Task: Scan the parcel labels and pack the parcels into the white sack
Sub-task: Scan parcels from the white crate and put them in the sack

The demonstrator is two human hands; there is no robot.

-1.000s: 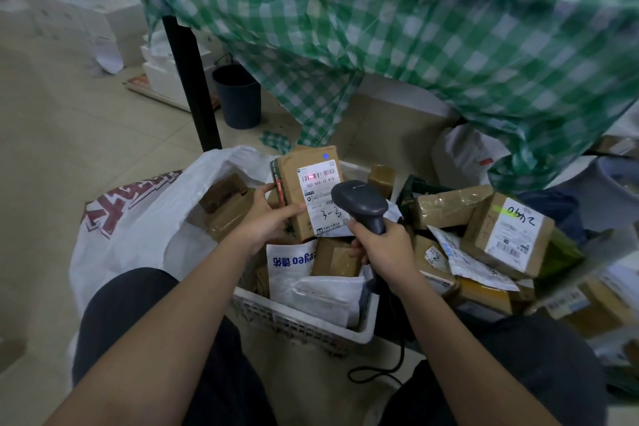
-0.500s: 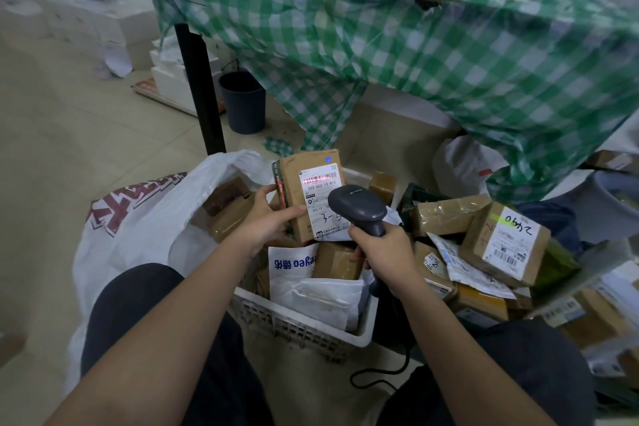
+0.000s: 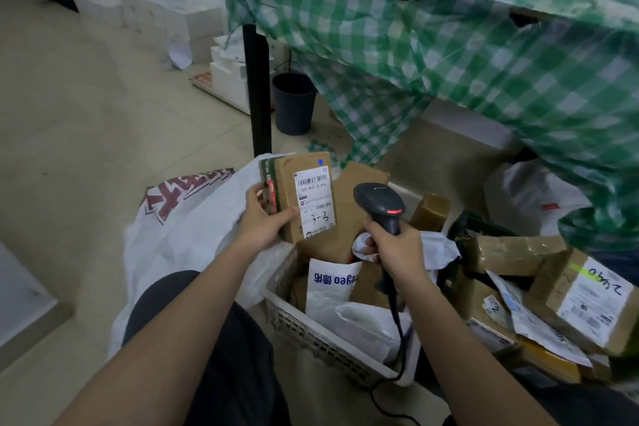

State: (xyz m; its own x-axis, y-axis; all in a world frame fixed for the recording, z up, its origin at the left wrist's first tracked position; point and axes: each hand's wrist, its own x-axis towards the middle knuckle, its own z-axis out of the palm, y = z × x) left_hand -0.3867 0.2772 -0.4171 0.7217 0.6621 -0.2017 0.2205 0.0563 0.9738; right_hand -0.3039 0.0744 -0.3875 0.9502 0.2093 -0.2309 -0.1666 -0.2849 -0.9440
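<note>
A labelled parcel (image 3: 304,197) is gripped by the left hand (image 3: 262,221) above the white sack (image 3: 193,228). The scanner (image 3: 382,206) is clasped in the right hand (image 3: 397,249). Many parcels beside the sack, in the crate (image 3: 311,335), remain unpacked; completion is judged distant.

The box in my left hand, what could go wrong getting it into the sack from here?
1. The left hand grips the box only by its lower edge; it may tip out.
2. The sack mouth looks slumped, so the box could land outside.
3. The scanner cord trails over the crate rim and might snag.
</note>
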